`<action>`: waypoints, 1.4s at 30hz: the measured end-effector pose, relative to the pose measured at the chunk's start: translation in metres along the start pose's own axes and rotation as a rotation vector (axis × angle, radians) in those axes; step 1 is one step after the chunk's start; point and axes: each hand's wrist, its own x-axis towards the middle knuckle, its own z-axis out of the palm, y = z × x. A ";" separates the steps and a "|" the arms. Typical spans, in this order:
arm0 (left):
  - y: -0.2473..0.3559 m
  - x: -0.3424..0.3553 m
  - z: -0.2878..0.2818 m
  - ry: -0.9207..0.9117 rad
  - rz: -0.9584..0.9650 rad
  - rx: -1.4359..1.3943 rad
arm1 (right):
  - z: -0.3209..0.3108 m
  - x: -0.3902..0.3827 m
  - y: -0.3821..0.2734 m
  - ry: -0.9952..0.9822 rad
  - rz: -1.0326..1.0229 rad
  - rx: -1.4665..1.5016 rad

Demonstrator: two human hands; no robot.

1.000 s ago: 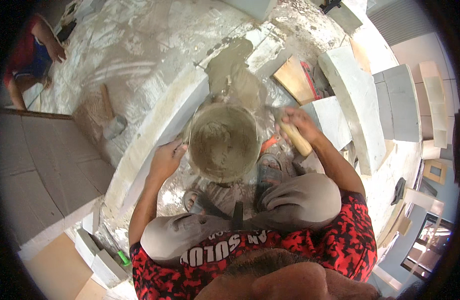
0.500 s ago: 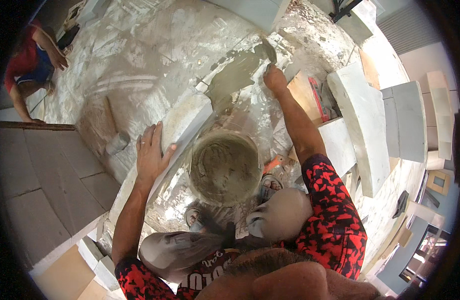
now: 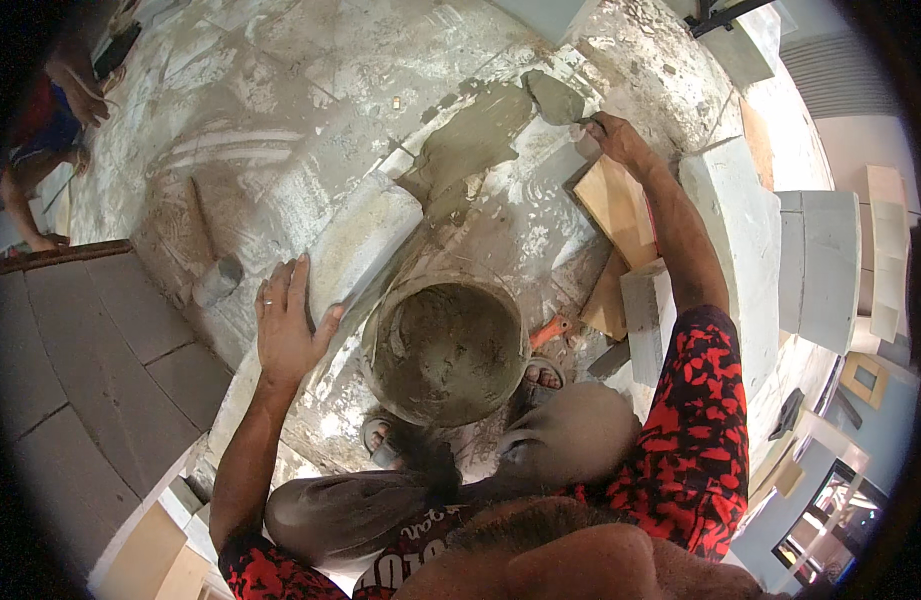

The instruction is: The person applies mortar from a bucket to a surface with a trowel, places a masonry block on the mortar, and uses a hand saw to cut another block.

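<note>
My left hand [image 3: 291,325] lies with fingers spread on a long pale block [image 3: 365,235] left of a bucket [image 3: 445,350] of grey mortar. My right hand [image 3: 620,140] reaches forward, closed on a trowel [image 3: 555,100]; its blade is at the right end of a grey mortar patch [image 3: 460,150] on the floor beyond the bucket. An orange-handled tool [image 3: 547,330] lies just right of the bucket, near my sandalled foot.
A co-worker [image 3: 55,115] crouches at upper left. A mallet [image 3: 216,282] lies on the dusty floor [image 3: 260,110]. A grey tiled ledge [image 3: 100,370] is at lower left. Wooden boards [image 3: 615,210] and pale blocks [image 3: 725,250] stand at right.
My left hand has moved from the bucket's rim onto the block. My right hand has carried the trowel forward from beside the bucket to the mortar patch, then slightly rightward.
</note>
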 end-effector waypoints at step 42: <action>-0.005 -0.007 0.009 0.103 0.015 0.007 | -0.022 -0.041 -0.116 0.132 -0.159 -0.135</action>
